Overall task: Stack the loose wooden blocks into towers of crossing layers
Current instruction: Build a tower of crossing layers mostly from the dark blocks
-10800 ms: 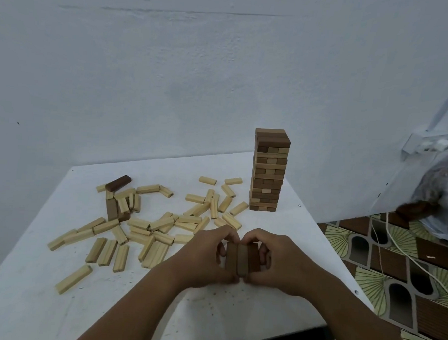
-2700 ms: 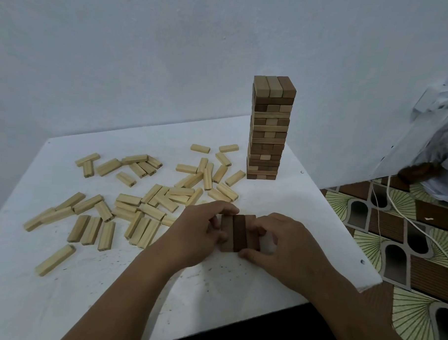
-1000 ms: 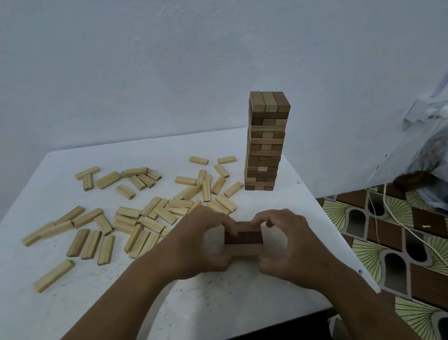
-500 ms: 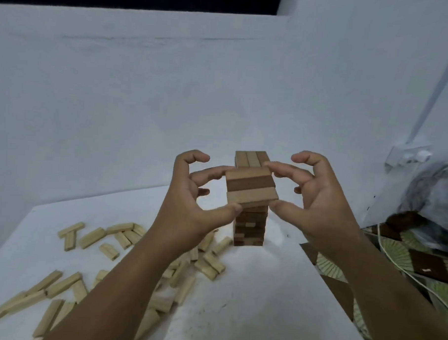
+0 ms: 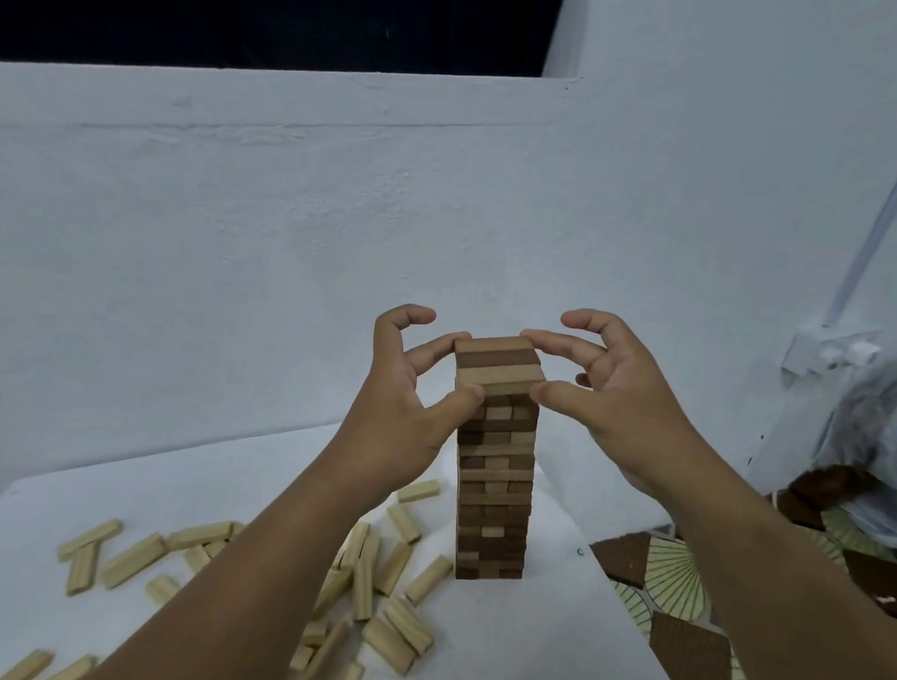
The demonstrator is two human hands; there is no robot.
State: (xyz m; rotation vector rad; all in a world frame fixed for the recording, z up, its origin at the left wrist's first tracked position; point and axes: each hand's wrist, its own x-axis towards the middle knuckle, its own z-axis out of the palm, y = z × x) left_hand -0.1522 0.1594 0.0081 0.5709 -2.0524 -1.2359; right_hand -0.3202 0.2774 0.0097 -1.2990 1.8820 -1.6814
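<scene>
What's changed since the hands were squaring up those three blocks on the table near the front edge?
Both hands, left hand and right hand, lifted the three-block layer up and away to the top of the tower, where they pinch it at its ends; whether it rests there cannot be told. The tower itself and the loose blocks on the table look unchanged.

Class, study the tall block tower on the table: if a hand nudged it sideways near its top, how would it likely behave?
The tower is tall over a narrow base, so it would probably tip. Its layers look merely stacked, so blocks would likely slide apart. Both hands pinch the top layer, suggesting it needs care.
</scene>
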